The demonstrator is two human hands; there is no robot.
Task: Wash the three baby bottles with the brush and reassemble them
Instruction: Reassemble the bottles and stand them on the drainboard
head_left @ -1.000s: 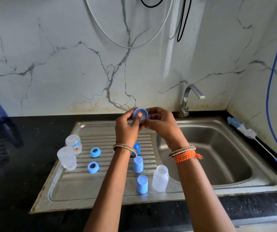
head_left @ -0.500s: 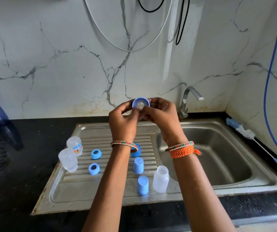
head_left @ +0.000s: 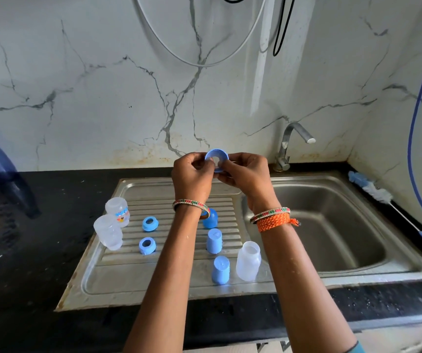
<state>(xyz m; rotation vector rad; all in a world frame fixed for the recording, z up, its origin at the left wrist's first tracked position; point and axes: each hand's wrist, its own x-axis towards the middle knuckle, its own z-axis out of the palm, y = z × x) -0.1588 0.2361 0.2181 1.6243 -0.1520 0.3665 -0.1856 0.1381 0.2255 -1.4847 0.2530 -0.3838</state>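
Note:
Both hands hold one blue screw ring (head_left: 216, 156) up over the back of the drainboard. My left hand (head_left: 191, 177) grips its left edge and my right hand (head_left: 245, 174) pinches its right side, where something pale shows inside the ring. On the steel drainboard (head_left: 169, 273) stand three clear bottle bodies: one with a printed label (head_left: 117, 211), one in front of it (head_left: 108, 235), one near the basin (head_left: 248, 261). Two blue rings (head_left: 150, 223) (head_left: 147, 245) lie left of my arm. Blue caps (head_left: 214, 240) (head_left: 220, 270) stand between my arms, a third (head_left: 211, 219) partly hidden by my wrist.
The sink basin (head_left: 332, 225) lies to the right, with a tap (head_left: 287, 146) behind it. A blue and white bottle brush (head_left: 378, 193) lies along the right counter edge by the wall. A blue hose (head_left: 413, 123) hangs down the right wall. The dark counter (head_left: 39, 250) surrounds the sink.
Both hands have lifted the blue ring slightly higher and kept working it between the fingers. Nothing on the drainboard has moved.

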